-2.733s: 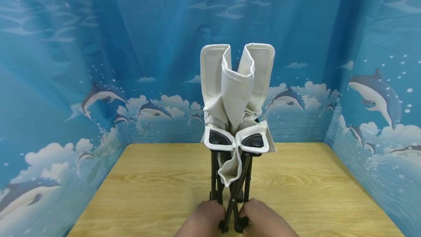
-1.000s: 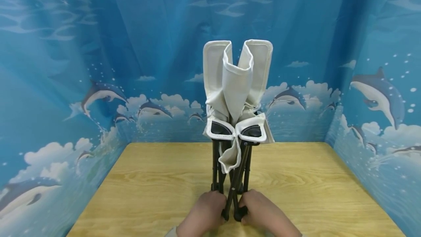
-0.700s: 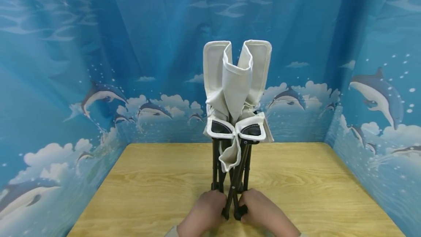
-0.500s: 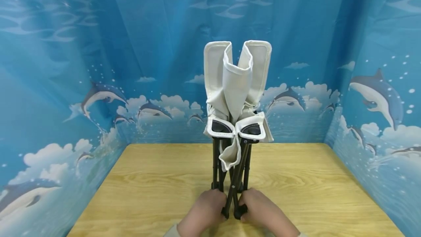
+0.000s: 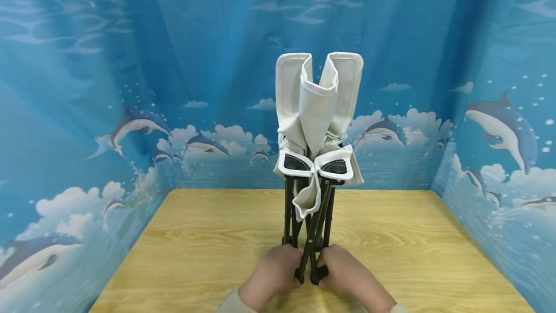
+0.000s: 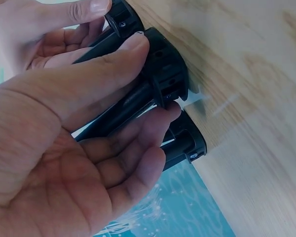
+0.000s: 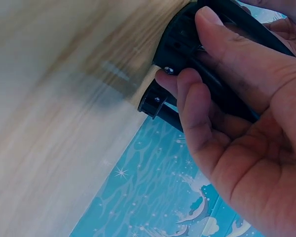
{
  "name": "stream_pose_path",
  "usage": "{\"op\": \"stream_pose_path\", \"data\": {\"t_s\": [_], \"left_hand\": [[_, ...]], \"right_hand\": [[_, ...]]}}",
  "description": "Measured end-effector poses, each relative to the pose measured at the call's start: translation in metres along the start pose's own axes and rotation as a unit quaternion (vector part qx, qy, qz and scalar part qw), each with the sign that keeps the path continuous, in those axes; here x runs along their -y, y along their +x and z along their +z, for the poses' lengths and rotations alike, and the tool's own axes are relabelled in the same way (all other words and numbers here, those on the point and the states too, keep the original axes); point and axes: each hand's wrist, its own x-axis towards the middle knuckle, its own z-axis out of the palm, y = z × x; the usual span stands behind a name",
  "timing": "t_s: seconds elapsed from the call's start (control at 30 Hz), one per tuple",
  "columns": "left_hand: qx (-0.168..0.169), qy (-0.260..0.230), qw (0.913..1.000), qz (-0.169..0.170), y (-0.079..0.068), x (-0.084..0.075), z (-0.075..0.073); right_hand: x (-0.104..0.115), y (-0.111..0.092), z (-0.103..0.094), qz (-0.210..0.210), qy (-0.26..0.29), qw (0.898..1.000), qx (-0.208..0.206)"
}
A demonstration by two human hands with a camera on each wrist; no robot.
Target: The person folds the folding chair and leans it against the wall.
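Observation:
A folded camping chair (image 5: 319, 105) with off-white fabric and dark tubular legs stands upright on the wooden table in the head view. Its seat fabric is bunched between the frame tubes, and black patches (image 5: 333, 167) show at two front corners. Low down, my left hand (image 5: 278, 269) grips a front leg close to its black foot (image 6: 165, 66), thumb on one side and fingers curled on the other. My right hand (image 5: 347, 272) pinches the other front leg by its black foot (image 7: 177, 42). The rear feet are partly hidden behind the hands.
The wood-grain table (image 5: 208, 235) spreads to both sides of the chair. Blue curtains printed with dolphins and clouds (image 5: 217, 86) enclose the table at the back, left and right.
Both hands and the folded chair have moved farther from me across the table over the earlier frames. The hold on the front legs stays the same.

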Motion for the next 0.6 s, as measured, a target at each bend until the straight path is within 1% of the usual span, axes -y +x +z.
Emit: {"op": "stream_pose_path", "data": {"t_s": [0.1, 0.2, 0.27, 0.37, 0.43, 0.6], "left_hand": [[-0.009, 0.001, 1.0, 0.004, 0.002, 0.0, 0.001], [-0.015, -0.003, 0.9999, 0.007, 0.004, -0.001, 0.003], [-0.013, -0.008, 0.9999, 0.005, 0.005, 0.0, 0.003], [-0.004, -0.008, 1.0, 0.0, 0.008, 0.002, 0.002], [0.008, -0.015, 0.9998, -0.007, 0.009, 0.003, 0.001], [0.03, -0.036, 0.9986, -0.023, 0.013, 0.005, 0.001]], "right_hand": [[-0.004, 0.001, -0.001, -0.005, -0.002, 1.0, -0.001], [-0.007, 0.001, -0.001, 0.002, 0.005, 1.0, 0.002], [-0.007, 0.001, -0.001, 0.0, 0.002, 1.0, -0.002], [-0.007, 0.003, 0.0, -0.006, 0.0, 1.0, -0.007], [-0.007, 0.004, 0.0, -0.01, -0.003, 1.0, -0.01], [-0.006, 0.007, -0.001, 0.008, 0.0, 1.0, -0.006]]}}
